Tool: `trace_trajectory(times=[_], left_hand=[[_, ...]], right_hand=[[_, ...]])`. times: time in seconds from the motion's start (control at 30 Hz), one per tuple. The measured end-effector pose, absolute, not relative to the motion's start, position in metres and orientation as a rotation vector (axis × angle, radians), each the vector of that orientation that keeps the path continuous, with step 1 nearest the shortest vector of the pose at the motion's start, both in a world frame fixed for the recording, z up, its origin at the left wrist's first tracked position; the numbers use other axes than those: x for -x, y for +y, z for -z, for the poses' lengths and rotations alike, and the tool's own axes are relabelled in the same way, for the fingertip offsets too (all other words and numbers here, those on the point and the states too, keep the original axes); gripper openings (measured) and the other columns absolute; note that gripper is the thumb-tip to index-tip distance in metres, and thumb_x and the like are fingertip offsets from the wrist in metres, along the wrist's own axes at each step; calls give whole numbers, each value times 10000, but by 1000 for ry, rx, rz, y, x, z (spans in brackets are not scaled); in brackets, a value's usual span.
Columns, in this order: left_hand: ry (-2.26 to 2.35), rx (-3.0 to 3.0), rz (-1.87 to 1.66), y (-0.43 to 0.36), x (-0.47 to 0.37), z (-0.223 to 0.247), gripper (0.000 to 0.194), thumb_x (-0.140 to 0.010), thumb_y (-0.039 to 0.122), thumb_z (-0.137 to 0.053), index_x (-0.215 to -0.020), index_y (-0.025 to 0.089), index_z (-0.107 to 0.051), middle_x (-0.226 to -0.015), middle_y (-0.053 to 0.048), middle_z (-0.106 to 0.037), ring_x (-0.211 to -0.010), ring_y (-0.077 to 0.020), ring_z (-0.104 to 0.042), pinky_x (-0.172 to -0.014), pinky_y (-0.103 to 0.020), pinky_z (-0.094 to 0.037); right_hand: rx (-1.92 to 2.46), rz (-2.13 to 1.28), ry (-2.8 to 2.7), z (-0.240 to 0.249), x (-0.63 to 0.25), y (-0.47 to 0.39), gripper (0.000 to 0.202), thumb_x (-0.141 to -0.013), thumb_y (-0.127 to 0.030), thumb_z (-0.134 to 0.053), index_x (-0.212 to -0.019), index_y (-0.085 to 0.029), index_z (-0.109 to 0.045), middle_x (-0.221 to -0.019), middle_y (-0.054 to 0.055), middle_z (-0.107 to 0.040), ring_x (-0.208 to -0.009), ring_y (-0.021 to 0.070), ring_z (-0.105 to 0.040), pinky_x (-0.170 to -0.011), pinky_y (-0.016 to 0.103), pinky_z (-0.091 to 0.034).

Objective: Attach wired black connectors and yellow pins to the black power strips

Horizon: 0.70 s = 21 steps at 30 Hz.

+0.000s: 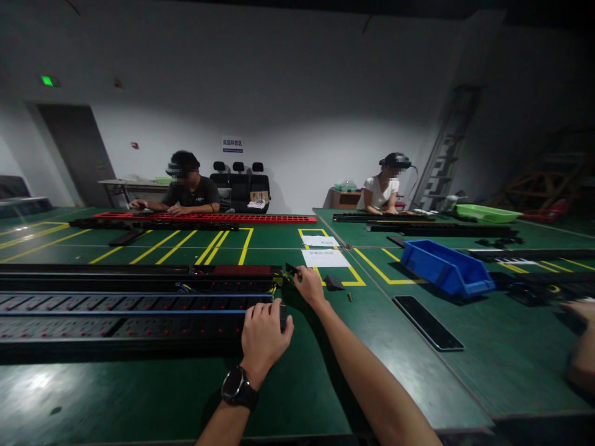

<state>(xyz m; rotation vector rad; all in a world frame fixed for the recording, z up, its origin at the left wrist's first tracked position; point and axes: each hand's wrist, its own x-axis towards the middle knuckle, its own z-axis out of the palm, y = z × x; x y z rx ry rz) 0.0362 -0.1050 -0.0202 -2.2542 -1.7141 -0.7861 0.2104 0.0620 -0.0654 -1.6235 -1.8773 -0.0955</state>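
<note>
On table point(372, 384), right hand point(309, 288) pinches one black piece point(292, 269); left hand point(264, 337) over one strip point(186, 328), grip unclear

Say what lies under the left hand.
The near black strip runs under the left hand; a dark bit shows beside it. What the hand covers cannot be seen.

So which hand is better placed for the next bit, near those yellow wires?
Probably the right hand: it's beside the yellow wires, holding a small black piece. The left hand rests over the end of the nearer black strip.
</note>
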Motion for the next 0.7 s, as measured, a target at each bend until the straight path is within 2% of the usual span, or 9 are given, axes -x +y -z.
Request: trace_trajectory(times=[0.3, 0.5, 0.6, 0.7], left_hand=[[-1722, 2258, 794, -105, -36, 21, 395, -957, 374, -515, -1269, 171, -649, -1107, -114, -733, -1051, -291, -615, -968, -470, -407], [-1726, 2259, 800, -104, -36, 21, 398, -954, 373, -521, -1270, 169, -651, -1100, -113, -732, -1048, -293, -617, -965, -473, -411], [-1725, 2258, 809, -105, -36, 21, 401, -954, 374, -523, -1272, 167, -652, -1103, -113, -733, -1051, -293, -618, -969, -476, -413], [-1728, 2254, 815, -105, -36, 21, 397, -951, 372, -527, -1268, 173, -658, -1114, -116, -733, -1060, -292, -619, -978, -476, -414]], right_hand=[[1586, 124, -1927, 66, -206, 58, 234, -940, -247, -545, -1117, -190, -686, -965, 81, -701, -909, 211, -627, -848, 279, -410], [1482, -221, -1773, 73, -204, 63, 200, -882, -259, -557, -1031, -196, -675, -816, 22, -716, -728, 177, -639, -676, 253, -423], [1462, -361, -1749, 71, -203, 64, 264, -862, -281, -568, -1100, -214, -662, -848, 9, -734, -729, 174, -650, -663, 250, -440], [1487, -390, -1749, 69, -200, 64, 327, -866, -373, -611, -1157, -233, -664, -928, 19, -751, -795, 183, -673, -701, 259, -467]])
